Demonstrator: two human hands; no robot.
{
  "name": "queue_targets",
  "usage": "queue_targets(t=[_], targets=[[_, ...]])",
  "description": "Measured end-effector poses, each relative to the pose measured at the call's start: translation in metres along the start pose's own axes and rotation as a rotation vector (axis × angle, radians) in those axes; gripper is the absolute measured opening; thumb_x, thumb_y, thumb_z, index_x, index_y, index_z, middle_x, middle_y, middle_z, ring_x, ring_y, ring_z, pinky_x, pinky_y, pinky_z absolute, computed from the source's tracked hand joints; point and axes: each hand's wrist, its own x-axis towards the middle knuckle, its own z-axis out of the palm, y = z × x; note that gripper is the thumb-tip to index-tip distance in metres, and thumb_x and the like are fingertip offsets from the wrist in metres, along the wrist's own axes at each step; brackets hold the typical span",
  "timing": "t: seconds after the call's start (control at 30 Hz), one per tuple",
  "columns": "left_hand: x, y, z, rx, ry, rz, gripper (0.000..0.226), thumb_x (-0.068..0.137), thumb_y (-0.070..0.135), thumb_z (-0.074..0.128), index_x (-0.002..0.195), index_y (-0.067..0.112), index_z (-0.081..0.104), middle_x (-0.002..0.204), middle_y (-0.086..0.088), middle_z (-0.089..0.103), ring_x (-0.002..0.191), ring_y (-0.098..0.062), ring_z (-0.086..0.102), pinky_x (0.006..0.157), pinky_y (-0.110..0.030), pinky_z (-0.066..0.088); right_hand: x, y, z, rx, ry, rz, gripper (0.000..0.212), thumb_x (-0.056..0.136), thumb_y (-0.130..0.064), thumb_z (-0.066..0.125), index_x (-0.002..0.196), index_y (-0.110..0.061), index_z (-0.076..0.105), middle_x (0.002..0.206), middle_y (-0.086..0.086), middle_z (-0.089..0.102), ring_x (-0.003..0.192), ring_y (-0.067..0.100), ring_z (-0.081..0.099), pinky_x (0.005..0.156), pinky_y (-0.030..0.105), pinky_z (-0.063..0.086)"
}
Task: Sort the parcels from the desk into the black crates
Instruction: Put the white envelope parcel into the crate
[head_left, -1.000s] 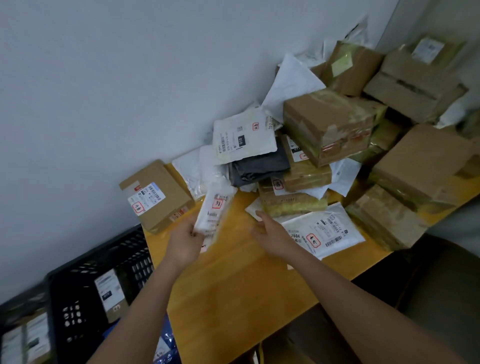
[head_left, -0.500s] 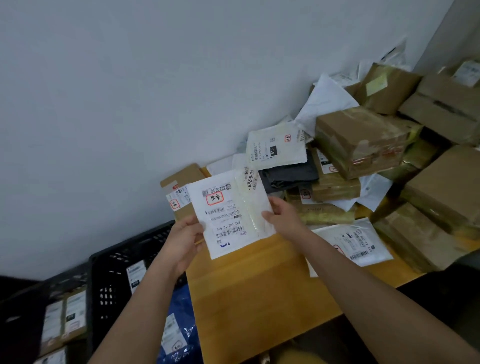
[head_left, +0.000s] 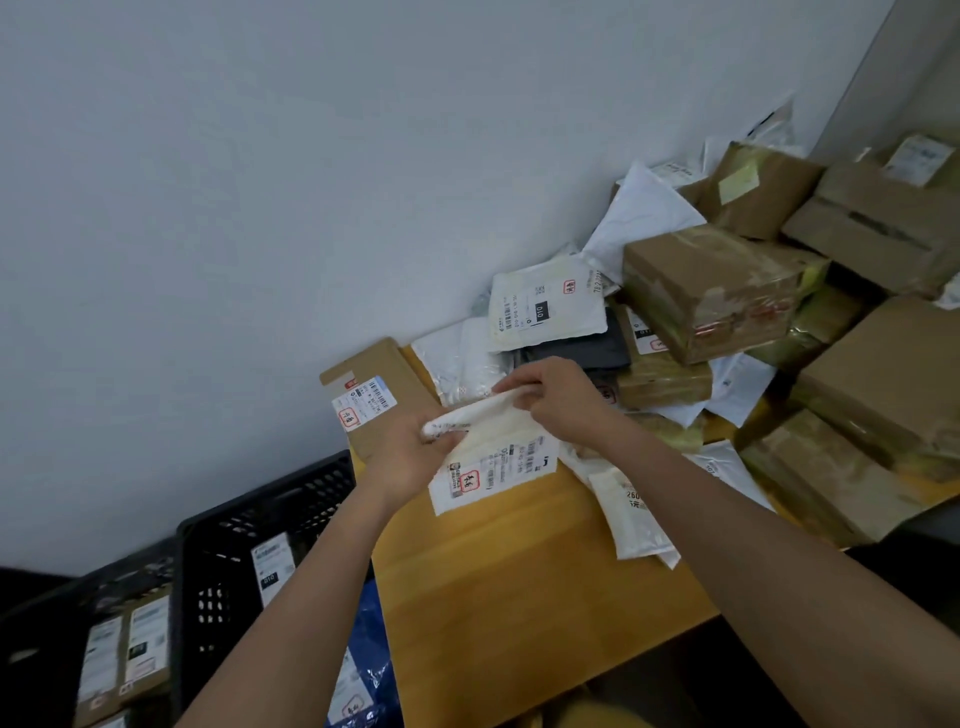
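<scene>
Both hands hold one white mailer (head_left: 493, 452) above the desk (head_left: 519, 597): left hand (head_left: 410, 452) grips its left end, right hand (head_left: 558, 402) pinches its upper edge. Black crate (head_left: 234, 540) lower left.

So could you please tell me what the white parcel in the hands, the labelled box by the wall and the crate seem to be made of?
White parcel: soft plastic film, probably a poly mailer; it folds and creases in both hands.
Labelled box: matte brown cardboard with a cut tab edge.
Black crate: rigid moulded plastic, judging by its perforated lattice walls.
</scene>
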Motion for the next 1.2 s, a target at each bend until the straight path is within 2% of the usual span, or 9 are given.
queue_targets(t=[0.07,0.13,0.2,0.27,0.37,0.6,0.83,1.07,1.2], targets=[[0.003,-0.003,0.003,-0.163,0.107,-0.062,0.020,0.097,0.019,0.061,0.108,0.004,0.069,0.088,-0.011,0.073,0.069,-0.014,0.067,0.059,-0.023,0.053,0.002,0.009,-0.002,0.018,0.171,-0.014,0.049,0.092,-0.008,0.062,0.137,-0.023,0.054,0.127,-0.001,0.056,0.125,0.024,0.047,0.090,0.017,0.045],[0.004,-0.005,0.004,-0.441,0.177,-0.160,0.020,0.100,0.023,0.056,0.110,0.010,0.067,0.093,-0.005,0.073,0.076,-0.013,0.069,0.062,-0.022,0.055,0.002,0.021,-0.004,0.043,0.299,0.126,0.071,0.091,-0.023,0.068,0.151,-0.023,0.031,0.146,0.005,0.038,0.138,0.028,0.027,0.109,0.037,0.033],[0.004,-0.007,0.005,-0.716,0.170,-0.266,0.020,0.103,0.027,0.049,0.111,0.017,0.064,0.103,-0.005,0.072,0.092,-0.019,0.069,0.078,-0.033,0.057,-0.001,0.032,-0.001,0.168,0.240,0.319,0.083,0.090,-0.035,0.070,0.155,-0.023,0.020,0.155,0.007,0.028,0.142,0.029,0.027,0.114,0.049,0.033],[0.006,-0.008,0.008,-0.912,0.152,-0.331,0.020,0.104,0.027,0.046,0.114,0.020,0.062,0.110,-0.004,0.071,0.100,-0.022,0.067,0.087,-0.040,0.055,-0.009,0.037,0.006,0.263,0.085,0.419,0.075,0.093,-0.041,0.064,0.154,-0.020,0.027,0.151,0.005,0.040,0.134,0.027,0.044,0.106,0.049,0.044],[0.007,-0.010,0.017,-1.051,0.146,-0.402,0.021,0.105,0.027,0.043,0.116,0.019,0.059,0.108,-0.003,0.069,0.094,-0.020,0.067,0.077,-0.038,0.053,-0.016,0.039,0.016,0.492,-0.072,0.446,0.041,0.100,-0.027,0.056,0.140,-0.017,0.049,0.129,0.003,0.062,0.112,0.021,0.062,0.094,0.042,0.055],[0.003,-0.024,0.015,-0.874,0.144,-0.400,0.024,0.104,0.008,0.043,0.115,0.010,0.064,0.106,-0.006,0.071,0.095,-0.019,0.066,0.080,-0.033,0.052,-0.015,0.040,0.021,0.484,0.101,0.348,0.033,0.102,-0.007,0.047,0.129,-0.023,0.056,0.117,-0.002,0.063,0.091,0.010,0.059,0.066,0.023,0.051],[-0.003,-0.049,0.013,-0.800,0.281,-0.431,0.028,0.099,0.000,0.049,0.121,0.006,0.065,0.113,-0.009,0.072,0.097,-0.019,0.067,0.077,-0.031,0.053,-0.008,0.039,0.028,0.399,0.032,0.282,0.042,0.102,0.001,0.041,0.132,-0.024,0.056,0.104,-0.015,0.063,0.083,0.001,0.059,0.054,0.011,0.045],[-0.022,-0.078,0.009,-0.827,0.447,-0.554,0.013,0.098,0.001,0.053,0.099,0.011,0.061,0.104,-0.012,0.071,0.092,-0.022,0.067,0.080,-0.035,0.055,-0.004,0.041,0.061,0.342,-0.108,0.264,0.044,0.101,0.003,0.041,0.116,-0.035,0.056,0.106,-0.014,0.066,0.085,-0.002,0.060,0.057,0.012,0.045],[-0.041,-0.100,-0.001,-0.855,0.554,-0.611,0.019,0.097,-0.001,0.053,0.086,0.014,0.053,0.102,-0.013,0.068,0.087,-0.022,0.065,0.070,-0.032,0.053,-0.005,0.035,0.090,0.293,-0.196,0.282,0.042,0.101,0.000,0.043,0.129,-0.028,0.056,0.114,-0.005,0.065,0.087,0.001,0.059,0.060,0.014,0.044]])
